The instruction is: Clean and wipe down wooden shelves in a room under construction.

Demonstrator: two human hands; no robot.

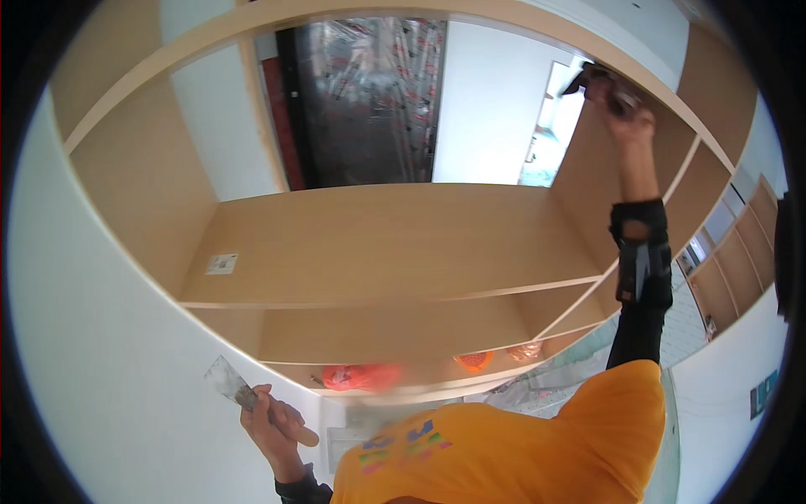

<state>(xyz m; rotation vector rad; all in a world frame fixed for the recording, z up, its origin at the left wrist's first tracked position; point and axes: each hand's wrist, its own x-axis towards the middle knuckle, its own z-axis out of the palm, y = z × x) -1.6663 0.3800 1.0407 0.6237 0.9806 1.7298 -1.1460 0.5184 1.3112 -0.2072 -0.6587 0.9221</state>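
My left hand (274,425) grips a putty knife (228,380) by its handle, low on the left beside the white wall. The blade points up and to the left and looks smeared. My right hand (626,123) is raised high on the right, close under the top board (403,6) of an open wooden cabinet (390,246). Its fingers are closed around a dark tool (584,77) with a flat, wedge-like end. Blur hides what kind of tool it is, and whether it touches the board cannot be told.
On the low shelf lie a red plastic bag (356,377), an orange container (474,361) and a clear bag (524,350). A white label (221,264) is on the middle shelf. Behind the cabinet opening stands a film-wrapped door (371,104). More wooden shelving (733,258) is at right.
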